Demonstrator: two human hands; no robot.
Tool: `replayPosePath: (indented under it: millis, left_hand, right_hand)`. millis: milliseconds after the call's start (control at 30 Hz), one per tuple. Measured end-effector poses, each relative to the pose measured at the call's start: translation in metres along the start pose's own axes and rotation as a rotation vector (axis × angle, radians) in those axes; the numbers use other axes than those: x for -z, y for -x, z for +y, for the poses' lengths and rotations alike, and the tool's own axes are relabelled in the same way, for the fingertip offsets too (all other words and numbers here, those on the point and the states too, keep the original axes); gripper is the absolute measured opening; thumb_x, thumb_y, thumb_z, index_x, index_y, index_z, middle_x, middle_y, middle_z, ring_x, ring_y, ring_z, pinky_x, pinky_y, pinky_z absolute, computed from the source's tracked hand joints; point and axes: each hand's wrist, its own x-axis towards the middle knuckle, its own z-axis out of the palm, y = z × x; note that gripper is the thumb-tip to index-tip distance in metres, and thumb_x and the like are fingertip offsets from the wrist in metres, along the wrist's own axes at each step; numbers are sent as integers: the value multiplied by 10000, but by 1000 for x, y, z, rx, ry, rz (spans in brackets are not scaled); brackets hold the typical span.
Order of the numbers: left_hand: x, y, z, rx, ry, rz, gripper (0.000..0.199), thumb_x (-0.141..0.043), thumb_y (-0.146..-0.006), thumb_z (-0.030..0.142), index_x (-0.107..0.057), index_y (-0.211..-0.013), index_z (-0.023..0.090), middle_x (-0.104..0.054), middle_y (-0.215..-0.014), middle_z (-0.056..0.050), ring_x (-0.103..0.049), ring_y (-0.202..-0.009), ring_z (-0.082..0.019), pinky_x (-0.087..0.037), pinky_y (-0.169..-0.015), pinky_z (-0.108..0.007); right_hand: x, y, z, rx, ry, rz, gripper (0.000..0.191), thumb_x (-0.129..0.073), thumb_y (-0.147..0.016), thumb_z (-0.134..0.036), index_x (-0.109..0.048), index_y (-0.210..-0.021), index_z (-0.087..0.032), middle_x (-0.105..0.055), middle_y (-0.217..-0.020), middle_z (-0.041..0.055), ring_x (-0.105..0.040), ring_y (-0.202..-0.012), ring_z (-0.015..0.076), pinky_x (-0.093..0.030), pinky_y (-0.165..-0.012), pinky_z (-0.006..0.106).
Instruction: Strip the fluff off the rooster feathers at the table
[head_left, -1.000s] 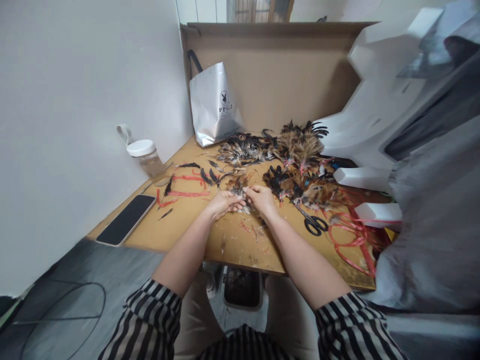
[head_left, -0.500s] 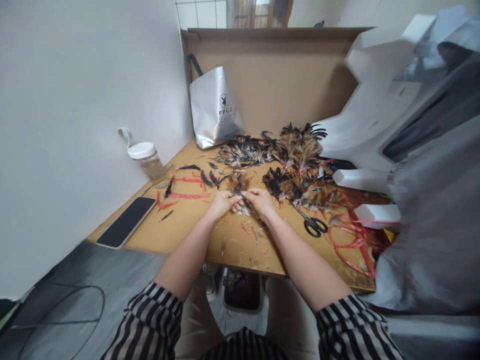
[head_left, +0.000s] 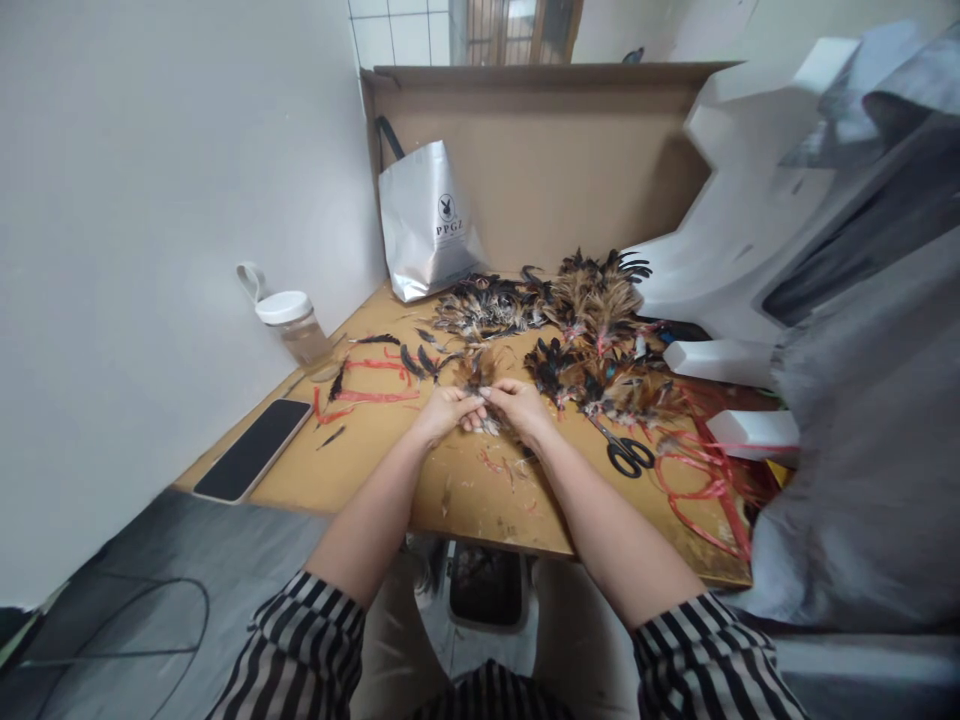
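Both hands meet over the middle of the table around a small bunch of brown and dark feathers (head_left: 476,368). My left hand (head_left: 448,412) is closed on the bunch, its fingers curled round the pale quill ends. My right hand (head_left: 517,405) pinches the same bunch from the other side, thumb and forefinger together near the left fingertips. Beyond them lies a heap of loose dark feathers (head_left: 480,305). To the right are feather bundles (head_left: 600,380) tied with pink-red strips, and black-handled scissors (head_left: 628,455).
A phone (head_left: 255,450) and a lidded jar (head_left: 296,330) stand on the left. Red plastic ribbon (head_left: 697,490) lies tangled at the right edge near white foam blocks (head_left: 754,433). A silver bag (head_left: 427,225) leans at the back. A dark bin (head_left: 486,585) sits below the table.
The hands stay at the same spot with the feather bunch, and their fingers shift only slightly. The whole view has tilted a little.
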Motion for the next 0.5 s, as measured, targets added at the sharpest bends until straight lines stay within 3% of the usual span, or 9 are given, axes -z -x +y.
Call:
replayPosePath:
  millis: [200,500]
  left_hand:
    - [-2,-4,-6,15,-167,-1,262,-569,-698,303,-627,-677,47,-610,-518,-75,-520,-395,-90,-415,-423,-203]
    - [-4,-1,-4,-20,-91,-73,266,-572,-703,325,-607,-672,63,-602,-530,-60,-535,-438,-85,-430,-455,-192]
  right_hand:
    - [-1,1,2,70,134,-26,258,-619,-589,-365,-507,-534,-140,-471,-432,-37,-363,-379,60,-267,-375,188]
    - [2,-4,9,93,213,33,269,-578,-629,-354,-493,-493,-138,-461,-395,-30,-344,-353,58,-235,-353,187]
